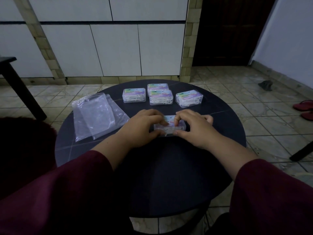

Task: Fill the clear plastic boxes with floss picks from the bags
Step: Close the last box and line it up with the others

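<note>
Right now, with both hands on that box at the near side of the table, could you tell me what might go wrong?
1. The left hand and right hand press on the clear box; uneven pressure might leave its lid unlatched or pinch a floss pick.
2. The limp plastic bags overhang the round table edge and could slide off.
3. Pushing the box forward could knock the four filled boxes behind.

A round dark table (220,116) stands on a tiled floor (254,116). Two red sandals (304,108) lie on the floor at the right. A grey rag (265,85) lies near a dark door (233,31).
</note>
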